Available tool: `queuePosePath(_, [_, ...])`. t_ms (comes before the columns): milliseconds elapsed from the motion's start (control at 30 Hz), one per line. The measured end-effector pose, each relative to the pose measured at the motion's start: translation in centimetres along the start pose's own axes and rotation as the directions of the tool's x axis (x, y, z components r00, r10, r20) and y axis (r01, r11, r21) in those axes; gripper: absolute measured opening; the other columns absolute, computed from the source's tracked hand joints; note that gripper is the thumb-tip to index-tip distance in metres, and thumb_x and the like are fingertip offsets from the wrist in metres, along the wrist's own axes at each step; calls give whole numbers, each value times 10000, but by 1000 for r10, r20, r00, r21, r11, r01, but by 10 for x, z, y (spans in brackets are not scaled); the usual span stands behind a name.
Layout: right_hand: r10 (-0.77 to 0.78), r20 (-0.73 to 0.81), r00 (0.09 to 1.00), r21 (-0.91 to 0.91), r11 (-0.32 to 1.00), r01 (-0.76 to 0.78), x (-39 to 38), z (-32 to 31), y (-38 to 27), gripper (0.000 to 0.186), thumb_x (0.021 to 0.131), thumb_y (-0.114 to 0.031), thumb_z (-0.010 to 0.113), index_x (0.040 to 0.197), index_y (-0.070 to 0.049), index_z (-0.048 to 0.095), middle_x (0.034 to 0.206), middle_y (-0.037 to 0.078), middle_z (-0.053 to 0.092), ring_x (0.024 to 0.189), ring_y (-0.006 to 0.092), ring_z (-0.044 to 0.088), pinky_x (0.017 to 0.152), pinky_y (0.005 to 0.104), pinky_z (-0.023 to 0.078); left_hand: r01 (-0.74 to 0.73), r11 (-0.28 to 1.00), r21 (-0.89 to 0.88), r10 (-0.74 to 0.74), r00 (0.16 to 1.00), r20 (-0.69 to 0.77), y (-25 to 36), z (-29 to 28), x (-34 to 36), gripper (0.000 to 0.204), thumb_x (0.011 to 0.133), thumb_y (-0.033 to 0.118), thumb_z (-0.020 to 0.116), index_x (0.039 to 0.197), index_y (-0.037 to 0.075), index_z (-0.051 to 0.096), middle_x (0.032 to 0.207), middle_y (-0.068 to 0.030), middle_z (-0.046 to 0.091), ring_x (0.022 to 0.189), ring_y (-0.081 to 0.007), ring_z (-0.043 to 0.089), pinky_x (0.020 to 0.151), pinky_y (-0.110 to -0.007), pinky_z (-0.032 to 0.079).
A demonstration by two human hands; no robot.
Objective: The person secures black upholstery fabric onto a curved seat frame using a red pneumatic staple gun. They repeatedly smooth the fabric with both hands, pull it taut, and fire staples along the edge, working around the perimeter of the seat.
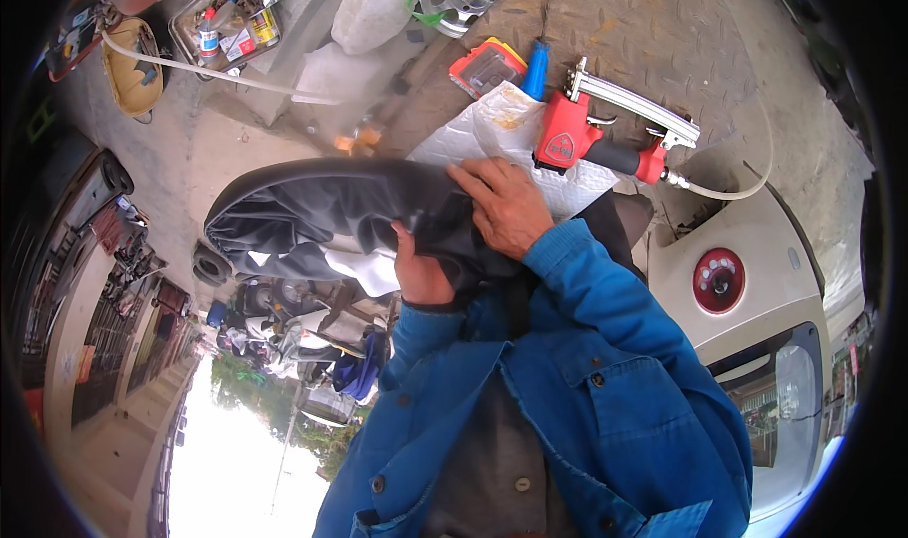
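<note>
Across my lap lies a long, rounded black seat (322, 183), its leather-like cover gathered in wrinkles along the near edge. My left hand (422, 271) grips that loose edge of the black cover, thumb up on it and the other fingers hidden. My right hand (506, 207) rests on top of the seat, fingers stretched out and apart over the smooth black surface. White material (364, 268) shows below the wrinkled edge, left of my left hand. Just beyond my right hand a red air stapler (567, 133) lies on a white cloth (473, 131).
Beyond the cloth lie a blue-handled pointed tool (536, 70) and an orange-edged box (487, 67) on a metal plate (634, 13). A pale hose (733, 195) runs from the stapler. Far left are a tray (180, 29) of bottles and a yellow basin (132, 70). A cream vehicle (757, 245) stands right.
</note>
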State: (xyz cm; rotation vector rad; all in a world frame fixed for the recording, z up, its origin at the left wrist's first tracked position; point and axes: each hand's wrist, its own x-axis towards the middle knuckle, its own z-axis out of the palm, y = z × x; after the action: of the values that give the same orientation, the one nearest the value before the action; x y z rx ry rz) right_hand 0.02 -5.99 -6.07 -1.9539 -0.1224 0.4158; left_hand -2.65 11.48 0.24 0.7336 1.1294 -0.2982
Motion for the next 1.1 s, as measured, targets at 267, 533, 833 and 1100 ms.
queuePosePath(267, [10, -3, 1000, -2, 1000, -10, -2, -1, -2, 652, 782, 5, 676, 1427, -45, 592, 1313, 157, 601, 1182, 384, 583, 1025, 493, 495, 21, 992, -121, -1, 987, 159, 0, 3, -5, 532, 1133, 422, 495, 1491, 32, 546, 1496, -139, 612, 1353, -317, 582, 1194, -467, 427])
queuePosePath(533, [-10, -81, 997, 14, 1000, 11, -4, 5, 0, 512, 783, -9, 699, 1284, -79, 620, 1262, 122, 635, 1114, 376, 622, 953, 478, 502, 4, 997, -76, -4, 1000, 6, 1, -1, -3, 660, 1093, 490, 552, 1522, -7, 480, 1547, -178, 545, 1406, -371, 524, 1221, -505, 386])
queuePosePath(833, [-7, -81, 997, 54, 998, 11, -2, 2, -4, 427, 811, 21, 672, 1215, -100, 606, 1257, 130, 637, 1131, 394, 615, 956, 489, 499, 54, 973, -226, -47, 998, 35, -1, -2, -3, 659, 1094, 493, 548, 1531, 6, 467, 1517, -161, 568, 1370, -362, 551, 1205, -501, 406])
queuePosePath(1100, [-42, -96, 995, 25, 999, 44, -2, 3, -5, 409, 804, 31, 669, 1189, -91, 610, 1226, 125, 636, 1128, 390, 603, 940, 490, 498, 23, 954, -299, 15, 992, 126, -7, -1, 6, 655, 1081, 442, 613, 1514, -28, 468, 1475, -177, 579, 1343, -336, 569, 1172, -485, 445])
